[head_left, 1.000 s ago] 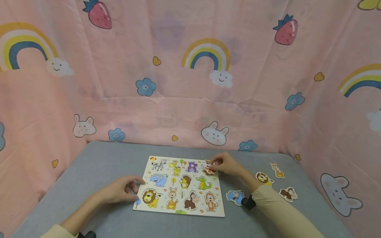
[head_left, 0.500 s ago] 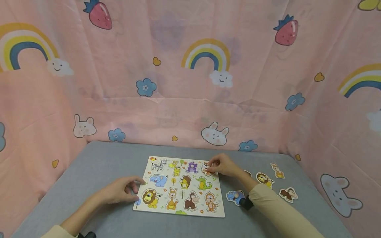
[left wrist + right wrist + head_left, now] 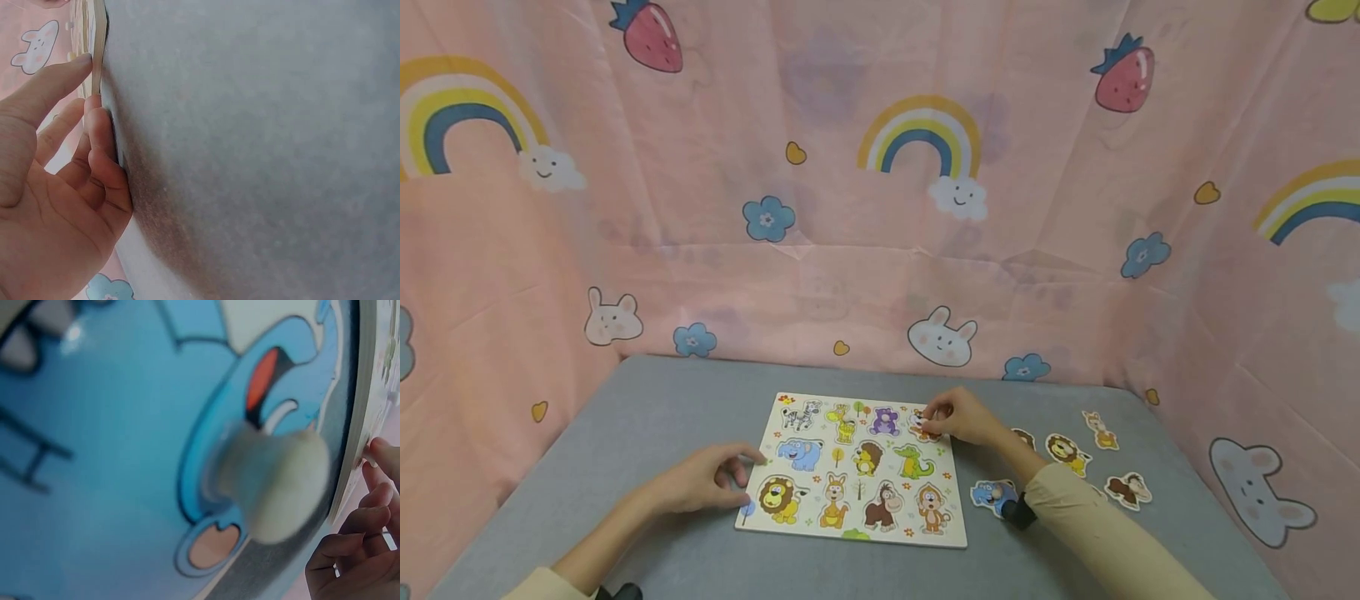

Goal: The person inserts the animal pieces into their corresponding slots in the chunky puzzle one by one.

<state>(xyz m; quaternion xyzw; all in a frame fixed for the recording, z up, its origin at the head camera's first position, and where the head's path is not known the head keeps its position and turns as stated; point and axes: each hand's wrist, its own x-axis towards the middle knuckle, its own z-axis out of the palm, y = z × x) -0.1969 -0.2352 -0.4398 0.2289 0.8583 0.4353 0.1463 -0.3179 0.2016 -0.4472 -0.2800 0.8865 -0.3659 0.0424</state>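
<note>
The right hand (image 3: 962, 415) has its fingers curled and pinches a small tiger piece (image 3: 920, 426) at the far right corner of the puzzle board (image 3: 806, 517), where the piece lies on or just above the board. The left hand (image 3: 700, 481) rests on the grey surface (image 3: 647, 417) with relaxed, slightly bent fingers; its fingertips (image 3: 94, 112) touch the board's left edge and it grips nothing. The board lies flat in the middle of the surface. To its right lie loose pieces: a blue elephant piece (image 3: 988, 493) with a white knob (image 3: 275, 481) beside the right wrist, and a lion piece (image 3: 1064, 450) further out.
</note>
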